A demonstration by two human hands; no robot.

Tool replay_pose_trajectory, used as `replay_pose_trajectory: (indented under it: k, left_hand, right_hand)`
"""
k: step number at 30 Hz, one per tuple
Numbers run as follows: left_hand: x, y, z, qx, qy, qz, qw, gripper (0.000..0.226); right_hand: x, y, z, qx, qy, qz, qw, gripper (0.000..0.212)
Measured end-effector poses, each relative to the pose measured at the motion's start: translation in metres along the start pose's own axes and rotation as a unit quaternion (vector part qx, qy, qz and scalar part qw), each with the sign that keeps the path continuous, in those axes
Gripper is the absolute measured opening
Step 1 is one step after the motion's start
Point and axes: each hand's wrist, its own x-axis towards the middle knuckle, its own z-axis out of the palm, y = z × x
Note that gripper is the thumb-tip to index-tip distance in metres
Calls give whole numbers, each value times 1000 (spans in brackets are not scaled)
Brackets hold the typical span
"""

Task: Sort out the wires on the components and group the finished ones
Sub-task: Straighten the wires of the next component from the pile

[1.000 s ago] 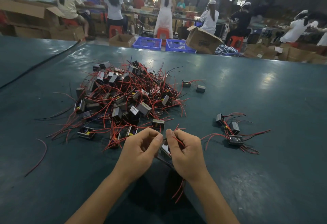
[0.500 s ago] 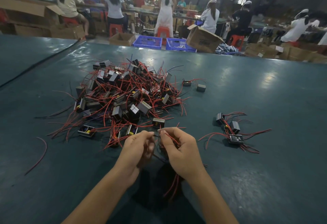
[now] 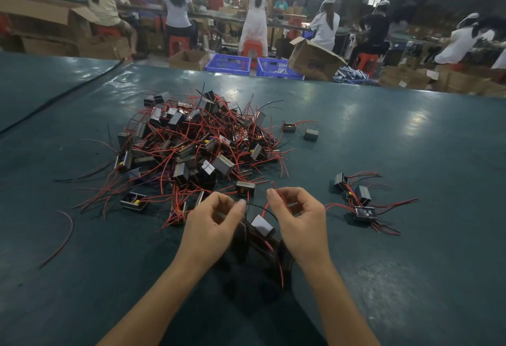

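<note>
A small black component [image 3: 262, 226] with a pale face hangs between my two hands, just above the green table [image 3: 410, 250]. My left hand [image 3: 216, 222] pinches its black wire. My right hand [image 3: 298, 217] pinches its red wires, and more red wire trails down below the component. Beyond my hands lies a big tangled pile of components [image 3: 191, 151] with red and black wires. To the right sits a small group of three components [image 3: 358, 200], their wires spread out.
Two stray components [image 3: 301, 131] lie at the pile's far right. A loose red wire [image 3: 61, 239] lies at the left. Past the table's far edge are blue crates [image 3: 228, 63], cardboard boxes [image 3: 315, 58] and several seated or standing workers.
My hands have drawn apart, pulling the wires sideways. The component has come into view between them, hanging lower than my fingers.
</note>
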Motion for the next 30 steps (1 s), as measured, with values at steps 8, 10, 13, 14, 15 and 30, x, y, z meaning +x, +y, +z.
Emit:
replay_pose_trajectory:
  k: [8,10,13,14,15,30]
  left_hand:
    - [-13,-7,10,150,45,251,955,59]
    - [-14,-9,11,104,37,192,975,68]
    - [-13,-15,10,120,31,190,974,67]
    - [-12,-16,9,125,26,201,971,65]
    - [-11,-17,8,136,22,217,966,63]
    - [-4,-15,1,127,53,204,969,11]
  right_hand:
    - [-1,1,1,39,-29,21,999,24]
    - [-2,1,3,41,-37,24,998,27]
    - [-2,1,5,49,-49,38,997,25]
    - [-3,1,5,49,-49,41,997,24]
    - [-3,1,5,49,-49,42,997,23]
    - [-5,-8,6,97,-50,26,994,30]
